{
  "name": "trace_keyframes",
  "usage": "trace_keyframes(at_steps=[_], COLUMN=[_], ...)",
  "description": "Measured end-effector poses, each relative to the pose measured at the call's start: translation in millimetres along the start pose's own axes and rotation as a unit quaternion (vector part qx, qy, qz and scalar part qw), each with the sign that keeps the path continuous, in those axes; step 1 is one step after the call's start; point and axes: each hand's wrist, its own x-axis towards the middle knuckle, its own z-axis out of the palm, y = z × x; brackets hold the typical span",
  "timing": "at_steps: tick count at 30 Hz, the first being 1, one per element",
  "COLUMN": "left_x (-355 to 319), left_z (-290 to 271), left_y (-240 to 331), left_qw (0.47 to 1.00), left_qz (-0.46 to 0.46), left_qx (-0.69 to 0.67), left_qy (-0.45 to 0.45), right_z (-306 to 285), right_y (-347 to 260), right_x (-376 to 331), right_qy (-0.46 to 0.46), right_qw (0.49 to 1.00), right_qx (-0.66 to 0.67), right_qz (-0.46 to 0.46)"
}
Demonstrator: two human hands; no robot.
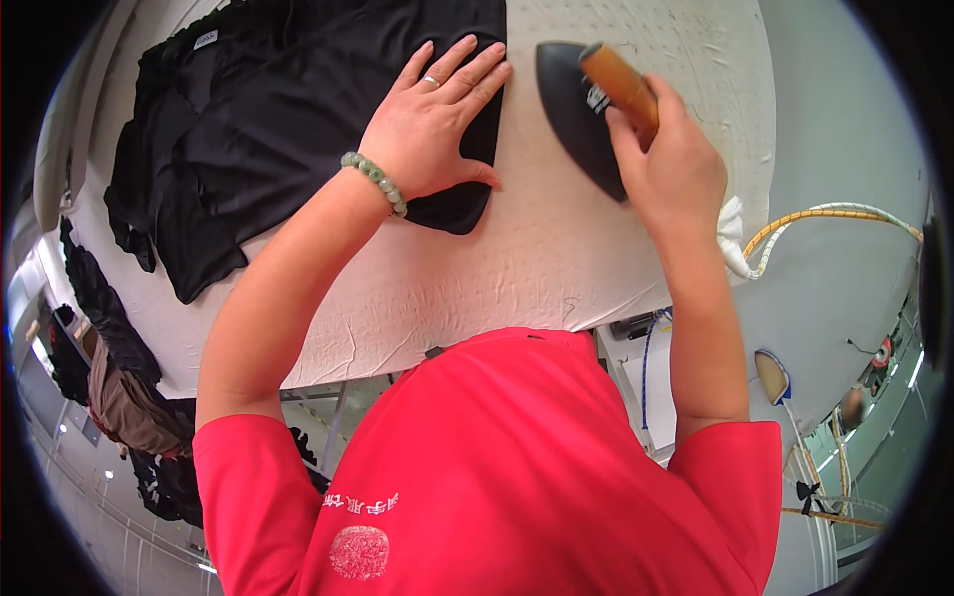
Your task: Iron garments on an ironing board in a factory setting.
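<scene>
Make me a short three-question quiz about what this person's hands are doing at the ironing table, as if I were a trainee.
1. True or false: the left hand lies flat with spread fingers on the black garment.
2. What does the right hand grip? A) the iron by its brown handle, B) a spray bottle, C) a hanger.
3. Fill in: the iron's dark sole rests on the white padded ______, beside the garment, not on it.

Key
1. True; a green bead bracelet sits on that wrist.
2. A.
3. Table; a gap of white cover shows between iron and garment.
</scene>
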Motion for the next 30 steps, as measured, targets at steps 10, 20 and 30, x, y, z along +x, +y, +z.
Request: trace_keyframes(at_steps=[10, 20, 30], left_x=[-2.4, -18.0, -153.7], left_z=[1.3, -9.4, -57.7], left_y=[-3.0, -16.5, -165.3], left_qw=[1.0, 0.993, 0.911], left_qz=[-0.002, 0.009, -0.326], left_qx=[-0.01, -0.072, 0.139], left_qy=[0.001, 0.097, 0.211], right_z=[-3.3, -5.2, -20.1], right_y=[-26.5, -3.3, 64.0], right_x=[-12.2, 6.8, 29.6], right_qy=[-0.224, -0.215, -0.139], right_qw=[0.973, 0.972, 0.988], right_qx=[-0.022, -0.081, -0.022], right_qz=[-0.059, -0.037, 0.07])
